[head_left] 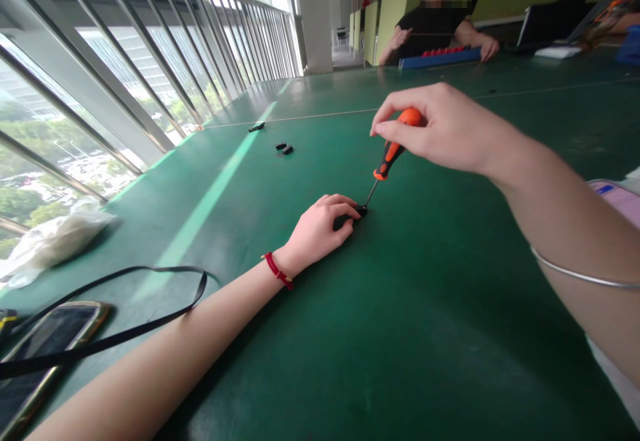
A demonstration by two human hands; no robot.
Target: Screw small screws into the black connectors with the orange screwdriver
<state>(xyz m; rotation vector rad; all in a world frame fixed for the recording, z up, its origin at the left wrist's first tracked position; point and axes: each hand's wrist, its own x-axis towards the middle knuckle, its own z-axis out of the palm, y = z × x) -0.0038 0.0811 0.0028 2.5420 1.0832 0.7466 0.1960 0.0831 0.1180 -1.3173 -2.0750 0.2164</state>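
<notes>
1. Our right hand [443,131] hangs above the green table [425,334], fingers curled and pressed together around the top of the screwdriver [394,149], with thumb and forefinger pinching the orange end of the handle.
2. The screwdriver tilts down and to the left; its thin metal tip meets the small black part [356,213].
3. Our left hand [320,229] lies flat on the table, its fingers bent over the small black part and pinning it down. The part sits just under the fingertips, near the middle of the table, mostly hidden by them.
4. We wear a red bracelet [278,271] on the left wrist and a thin silver bangle [575,273] on the right forearm.
5. Farther off, three loose black pieces [284,148] lie on the table, well apart from our hands.
6. At the near left we see a phone [47,344] with a black strap [150,271] looped beside it, and a crumpled plastic bag [55,241] by the window.
7. At the far end, another person [430,27] rests both hands by a blue tray [440,59] with red items.
</notes>
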